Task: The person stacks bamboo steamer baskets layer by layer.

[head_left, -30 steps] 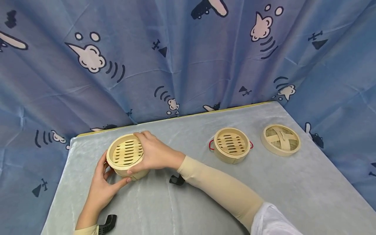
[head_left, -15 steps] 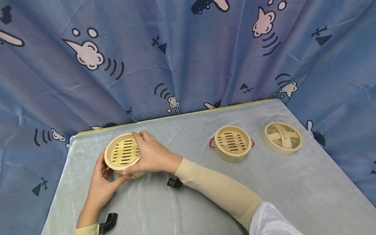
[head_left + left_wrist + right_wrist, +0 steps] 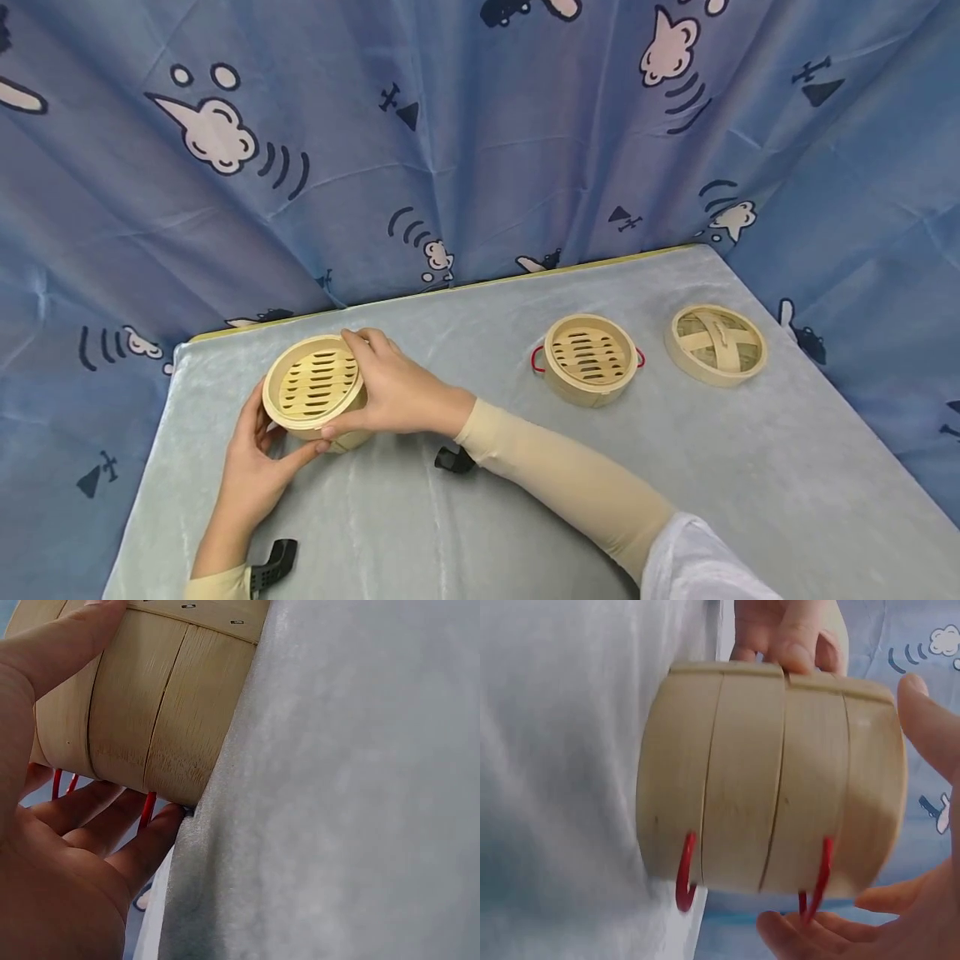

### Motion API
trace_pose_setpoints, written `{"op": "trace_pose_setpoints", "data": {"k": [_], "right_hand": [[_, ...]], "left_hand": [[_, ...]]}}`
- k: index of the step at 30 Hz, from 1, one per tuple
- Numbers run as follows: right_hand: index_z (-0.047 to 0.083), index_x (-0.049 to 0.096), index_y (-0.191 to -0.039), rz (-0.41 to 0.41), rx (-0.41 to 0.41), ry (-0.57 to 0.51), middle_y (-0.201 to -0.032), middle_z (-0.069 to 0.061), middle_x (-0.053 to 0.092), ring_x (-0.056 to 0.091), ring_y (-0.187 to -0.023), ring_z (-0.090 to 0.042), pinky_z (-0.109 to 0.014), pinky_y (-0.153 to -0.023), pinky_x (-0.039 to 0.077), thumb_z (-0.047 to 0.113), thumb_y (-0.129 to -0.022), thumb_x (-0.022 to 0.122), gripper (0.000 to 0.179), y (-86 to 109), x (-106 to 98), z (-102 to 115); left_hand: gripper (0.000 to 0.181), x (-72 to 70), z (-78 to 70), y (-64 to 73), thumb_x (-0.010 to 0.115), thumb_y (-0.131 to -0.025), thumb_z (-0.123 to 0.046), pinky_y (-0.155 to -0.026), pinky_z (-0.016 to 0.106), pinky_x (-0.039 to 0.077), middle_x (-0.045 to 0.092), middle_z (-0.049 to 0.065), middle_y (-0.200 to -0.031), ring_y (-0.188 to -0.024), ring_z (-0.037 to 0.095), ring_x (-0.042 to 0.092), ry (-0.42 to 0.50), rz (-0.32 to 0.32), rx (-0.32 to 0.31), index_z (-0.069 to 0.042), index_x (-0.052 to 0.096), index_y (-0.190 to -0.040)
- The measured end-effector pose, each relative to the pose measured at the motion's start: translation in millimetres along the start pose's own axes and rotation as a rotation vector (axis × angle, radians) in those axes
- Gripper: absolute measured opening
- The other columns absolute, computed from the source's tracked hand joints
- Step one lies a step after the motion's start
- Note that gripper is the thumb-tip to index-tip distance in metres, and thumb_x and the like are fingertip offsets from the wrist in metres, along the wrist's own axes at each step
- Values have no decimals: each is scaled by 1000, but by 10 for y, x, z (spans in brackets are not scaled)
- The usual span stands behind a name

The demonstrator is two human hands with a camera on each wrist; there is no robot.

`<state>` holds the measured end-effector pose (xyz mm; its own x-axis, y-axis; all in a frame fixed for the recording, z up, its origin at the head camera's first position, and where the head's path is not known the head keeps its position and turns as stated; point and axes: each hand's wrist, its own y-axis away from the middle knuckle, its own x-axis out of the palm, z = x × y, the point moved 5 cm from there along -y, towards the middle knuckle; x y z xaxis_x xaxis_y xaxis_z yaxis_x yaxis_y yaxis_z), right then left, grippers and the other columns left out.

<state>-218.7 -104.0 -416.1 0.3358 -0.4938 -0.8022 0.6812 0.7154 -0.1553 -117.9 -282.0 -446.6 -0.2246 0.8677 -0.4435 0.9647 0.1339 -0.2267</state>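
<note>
Two bamboo steamer baskets with red handles stand stacked at the table's left, the upper basket (image 3: 318, 387) showing its slotted base. My left hand (image 3: 251, 475) holds the stack's near left side. In the left wrist view its thumb lies on the pale bamboo wall (image 3: 142, 697), with the other fingers behind, beside the red handles (image 3: 148, 810). From the right, my right hand (image 3: 401, 387) grips the upper basket, thumb in front and fingers over the far rim. The right wrist view shows the joined walls (image 3: 742, 772) and one red handle (image 3: 685, 874) per basket.
Another slotted steamer basket (image 3: 588, 362) with red handles sits right of centre. Beyond it lies a round woven bamboo lid (image 3: 716, 346) with crossed strips. A patterned blue curtain (image 3: 480, 142) hangs behind the grey cloth-covered table (image 3: 510, 533).
Both hands keep hold of the stacked steamers, which shift only very slightly. The head view has tilted a little. The other basket and the lid stay in place.
</note>
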Motion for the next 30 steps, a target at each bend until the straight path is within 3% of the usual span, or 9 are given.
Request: {"op": "trace_pose_setpoints", "data": {"k": [9, 17, 24, 30], "right_hand": [[15, 11, -160, -21, -31, -11, -155, -9, 24, 37, -135, -18, -34, -107, 41, 83, -70, 63, 125, 165, -260, -119], [19, 12, -160, -65, -12, 20, -162, -6, 9, 33, -140, -23, -41, -106, 42, 85, -72, 58, 119, 357, -506, -222], [19, 18, -159, -85, 25, -44, -160, 0, 17, 30, -142, -16, -40, -112, 35, 78, -75, 64, 112, 543, -748, -456], [18, 22, -159, -93, 62, -10, -159, 0, 23, 32, -141, -16, -43, -112, 35, 77, -77, 63, 109, 746, -965, -685]], "left_hand": [[114, 9, 29, -12, 89, -69, 3, -94, 12, 41, 41, 12, -150, -129, 7, 45, 26, -6, 7, -17, 21, -159], [114, -3, 32, -22, 89, -69, 4, -94, 11, 41, 41, 15, -150, -129, 4, 44, 21, -12, 10, -17, 21, -159], [113, 8, 49, -21, 89, -70, 2, -94, 11, 40, 40, 14, -151, -129, 4, 43, 10, -8, 18, -18, 22, -159], [113, -2, 44, -8, 88, -70, 3, -94, 11, 40, 40, 13, -151, -130, 5, 43, 21, -5, 25, -19, 22, -159]]}}
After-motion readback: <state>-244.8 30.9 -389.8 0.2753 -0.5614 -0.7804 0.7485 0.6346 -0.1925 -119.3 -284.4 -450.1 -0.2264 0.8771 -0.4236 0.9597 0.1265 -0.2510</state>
